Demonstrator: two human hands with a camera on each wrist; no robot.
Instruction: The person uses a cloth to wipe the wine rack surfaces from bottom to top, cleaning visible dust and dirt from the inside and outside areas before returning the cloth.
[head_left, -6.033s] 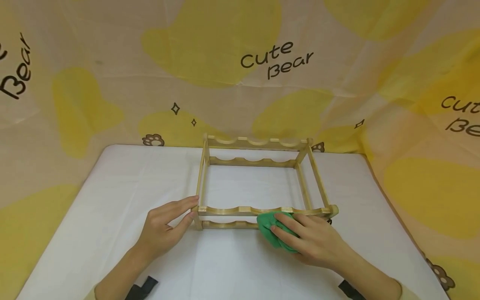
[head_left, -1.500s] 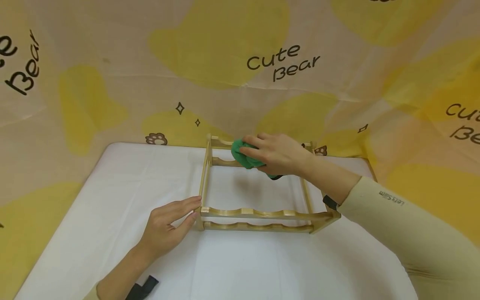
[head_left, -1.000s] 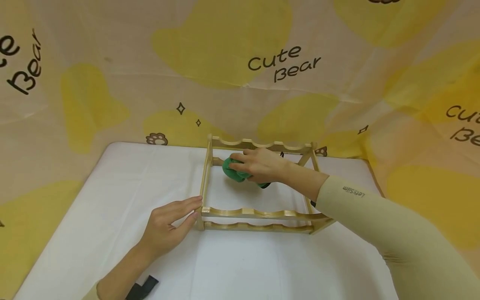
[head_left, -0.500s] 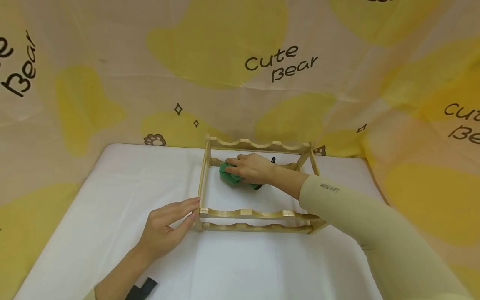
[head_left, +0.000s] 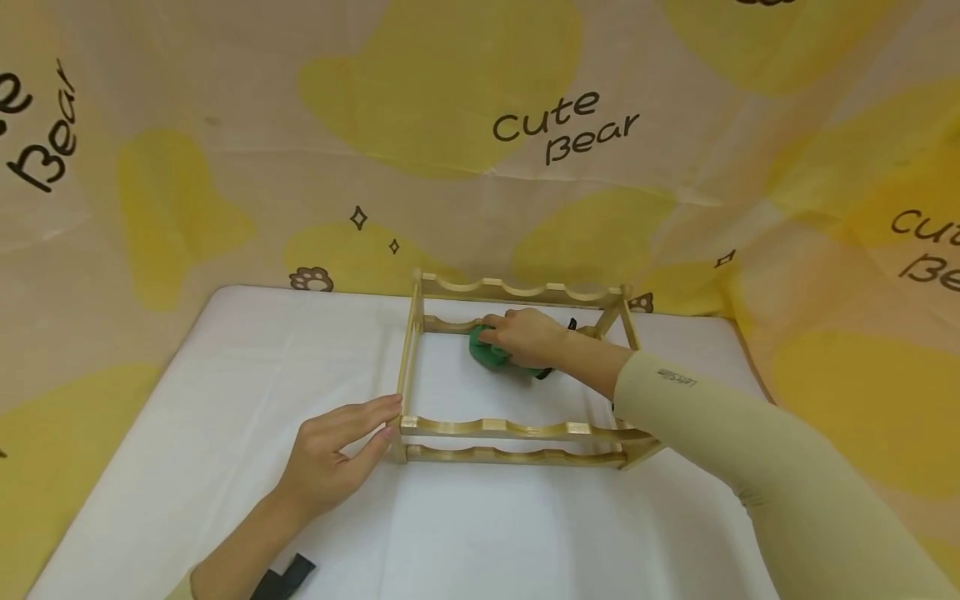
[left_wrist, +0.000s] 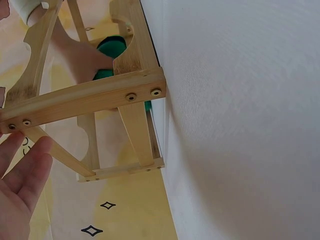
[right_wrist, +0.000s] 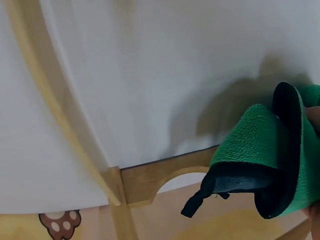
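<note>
A pale wooden rack (head_left: 491, 428) with scalloped rails stands on the table, its front left corner beside my left hand (head_left: 330, 454). The fingers of that hand lie fairly straight against the corner, fingertips touching the wood, as the left wrist view also shows. My right hand (head_left: 528, 337) reaches inside the frame and grips a bunched green cloth (head_left: 487, 348) at the lower back rail (head_left: 450, 326). In the right wrist view the cloth (right_wrist: 250, 140) shows folds, black edging and a small black loop. The hand's fingertips are largely hidden there.
A white cover (head_left: 465, 525) lies over the table under the rack. Behind and at both sides hangs a yellow and beige printed curtain (head_left: 420, 108). A black strap (head_left: 288, 575) shows near my left wrist.
My right hand has carried the cloth from the front upper rail to the back upper rail, then down to the lower back rail, lately shifting right. My left hand stays at the corner.
</note>
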